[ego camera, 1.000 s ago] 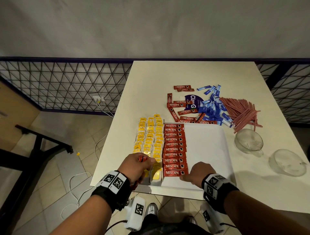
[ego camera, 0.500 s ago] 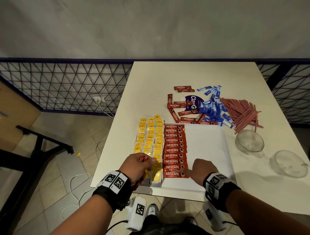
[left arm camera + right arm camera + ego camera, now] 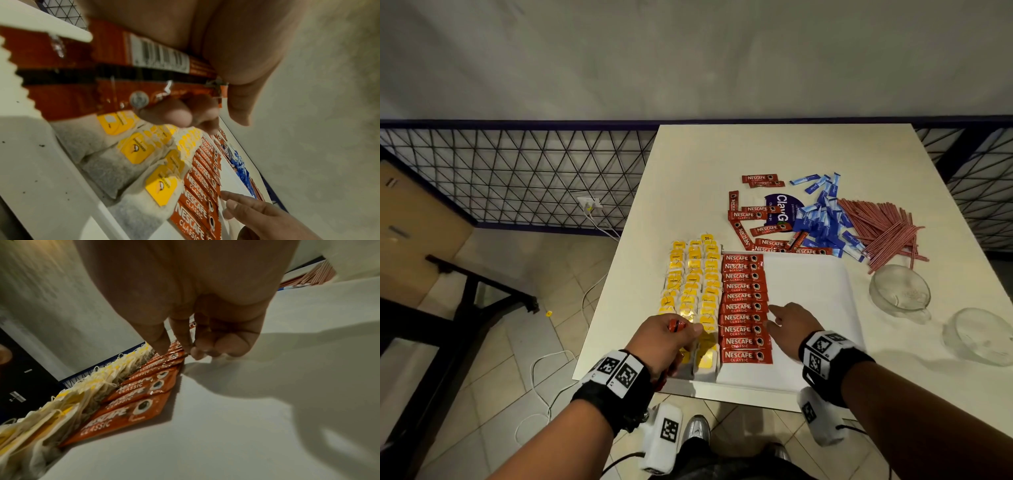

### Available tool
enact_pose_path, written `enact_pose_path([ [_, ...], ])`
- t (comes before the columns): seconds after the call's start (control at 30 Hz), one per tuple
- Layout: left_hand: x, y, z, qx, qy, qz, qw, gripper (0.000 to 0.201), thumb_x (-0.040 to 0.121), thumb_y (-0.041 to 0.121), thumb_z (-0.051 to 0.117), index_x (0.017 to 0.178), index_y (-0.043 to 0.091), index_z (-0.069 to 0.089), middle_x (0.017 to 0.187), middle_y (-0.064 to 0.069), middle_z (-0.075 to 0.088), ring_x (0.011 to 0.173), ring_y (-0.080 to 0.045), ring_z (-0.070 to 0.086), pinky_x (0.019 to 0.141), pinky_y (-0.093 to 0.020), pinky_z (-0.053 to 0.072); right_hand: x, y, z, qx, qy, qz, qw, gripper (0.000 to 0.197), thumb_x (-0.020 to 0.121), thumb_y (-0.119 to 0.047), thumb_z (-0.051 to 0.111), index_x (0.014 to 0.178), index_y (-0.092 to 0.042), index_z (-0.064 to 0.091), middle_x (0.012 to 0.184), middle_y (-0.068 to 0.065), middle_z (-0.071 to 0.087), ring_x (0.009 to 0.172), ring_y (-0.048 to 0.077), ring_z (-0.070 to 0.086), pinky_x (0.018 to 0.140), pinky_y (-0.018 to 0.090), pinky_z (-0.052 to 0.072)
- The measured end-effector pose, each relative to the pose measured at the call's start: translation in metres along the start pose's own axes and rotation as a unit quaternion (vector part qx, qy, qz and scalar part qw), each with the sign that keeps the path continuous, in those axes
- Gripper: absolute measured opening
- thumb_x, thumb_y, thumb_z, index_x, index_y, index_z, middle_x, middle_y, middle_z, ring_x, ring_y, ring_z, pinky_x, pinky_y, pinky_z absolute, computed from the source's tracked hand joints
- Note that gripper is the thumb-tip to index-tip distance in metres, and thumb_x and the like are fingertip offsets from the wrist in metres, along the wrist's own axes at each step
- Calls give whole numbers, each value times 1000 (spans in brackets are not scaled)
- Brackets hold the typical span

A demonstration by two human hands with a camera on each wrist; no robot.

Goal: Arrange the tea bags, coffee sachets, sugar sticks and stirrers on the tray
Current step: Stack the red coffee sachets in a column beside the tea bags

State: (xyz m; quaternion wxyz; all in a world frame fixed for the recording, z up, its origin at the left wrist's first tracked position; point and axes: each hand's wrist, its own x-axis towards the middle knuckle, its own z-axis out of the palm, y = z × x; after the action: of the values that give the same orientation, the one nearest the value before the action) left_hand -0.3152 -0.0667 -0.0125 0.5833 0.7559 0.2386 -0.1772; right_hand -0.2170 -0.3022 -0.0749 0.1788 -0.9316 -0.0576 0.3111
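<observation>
Head view: ten coffee sachets lie in one column on the tray, each long axis crosswise, just left of the right hand, whose extended fingers meet their right ends. Three columns of tea bags lie beyond the left hand.

Left wrist view: the left hand grips spare sachets, long axis along the palm.

Right wrist view: the right hand's fingertips touch the column's edge; the outer fingers curl loosely.
</observation>
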Motion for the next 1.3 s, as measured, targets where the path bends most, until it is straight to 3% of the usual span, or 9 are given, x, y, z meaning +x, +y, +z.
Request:
enact_pose_path([
  [0.17, -1, 11, 7, -120, -35, -69, 990, 69, 90, 66, 38, 94, 2, 62, 57, -5, 51, 43, -20, 43, 44, -25, 40, -22, -21, -13, 116, 105, -87, 984, 39, 91, -42, 57, 127, -27, 57, 110, -6, 58, 102, 12, 56, 90, 27, 44],
  [0.27, -1, 23, 23, -175, -45, -94, 979, 87, 83, 79, 16, 80, 7, 65, 55, -8, 51, 40, -21, 46, 44, -25, 43, -49, -56, -24, 219, 42, -178, 958, 24, 81, -42, 71, 103, -36, 66, 95, -12, 64, 91, 6, 61, 86, 32, 52],
  [0.4, 3, 38, 47, -196, -59, -80, 976, 89, 74, 87, 15, 69, 15, 66, 56, -12, 51, 38, -22, 46, 45, -27, 44, -62, -77, -25, 194, 10, -217, 957, 32, 68, -35, 83, 92, -28, 64, 82, -5, 62, 72, 11, 63, 74, 36, 55],
  [0.53, 3, 44, 53, -207, -97, -60, 972, 82, 82, 81, 19, 82, 13, 64, 54, -10, 51, 40, -22, 47, 44, -27, 43, -62, -69, -30, 228, 29, -184, 956, 25, 78, -27, 77, 99, -23, 65, 80, -5, 65, 73, 10, 63, 74, 29, 51],
  [0.7, 1, 25, 41, -193, -167, 3, 967, 39, 81, 53, 60, 86, 14, 56, 67, -6, 56, 44, -18, 46, 42, -23, 38, -60, -54, -37, 348, 48, -133, 927, 10, 87, -25, 68, 94, -26, 61, 74, -1, 65, 59, 7, 59, 57, 26, 43],
  [0.87, -1, 20, 36, -82, -53, 76, 992, 8, 91, 20, 63, 85, 14, 64, 67, -5, 60, 40, -14, 43, 39, -19, 37, -66, -43, -45, 504, -33, -137, 852, 13, 91, -13, 61, 103, -11, 57, 70, 7, 68, 53, 20, 54, 54, 28, 46],
  [1.0, -2, 15, 40, -29, -10, 110, 993, 10, 92, 21, 63, 91, 22, 72, 59, 5, 60, 46, -13, 48, 46, -22, 41, -70, -36, -44, 499, -27, -134, 856, 7, 90, -13, 62, 90, -6, 63, 74, 11, 69, 58, 22, 60, 58, 26, 49],
  [1.13, -10, 6, 42, -194, -27, 44, 980, 11, 92, 13, 62, 102, 11, 67, 60, -12, 49, 40, -16, 39, 42, -24, 38, -68, -19, -40, 453, -38, -140, 879, 14, 87, 5, 60, 87, -9, 65, 66, 12, 68, 65, 23, 66, 74, 41, 52],
  [1.3, -16, 3, 46, -265, -25, 28, 963, 20, 83, 18, 66, 99, 5, 65, 64, -13, 58, 39, -16, 41, 40, -22, 37, -69, -8, -31, 458, -21, -130, 879, 15, 84, 3, 63, 84, -12, 63, 68, 13, 70, 68, 25, 67, 73, 43, 50],
])
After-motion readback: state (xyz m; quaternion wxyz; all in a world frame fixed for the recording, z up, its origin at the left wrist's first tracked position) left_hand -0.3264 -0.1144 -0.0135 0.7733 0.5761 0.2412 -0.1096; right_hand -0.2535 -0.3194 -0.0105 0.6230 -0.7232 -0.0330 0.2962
